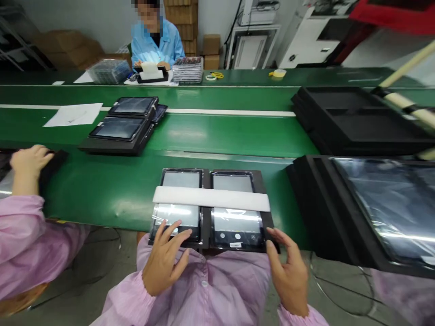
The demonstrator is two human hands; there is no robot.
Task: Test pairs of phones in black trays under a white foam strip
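Green conveyor bench: surface load noted.

The long green-topped bench (220, 131) carries a black two-pocket foam tray (208, 179) at its near edge, a second loaded black tray (118, 138) further back, a white paper sheet (73, 114), stacked empty black foam trays (353, 120) on the right (their count cannot be told), and yellow tape rolls (215, 76) on the far strip.

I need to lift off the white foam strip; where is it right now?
In the head view, the white foam strip lies across both screens in the black tray at bottom centre, just beyond the left hand and right hand.
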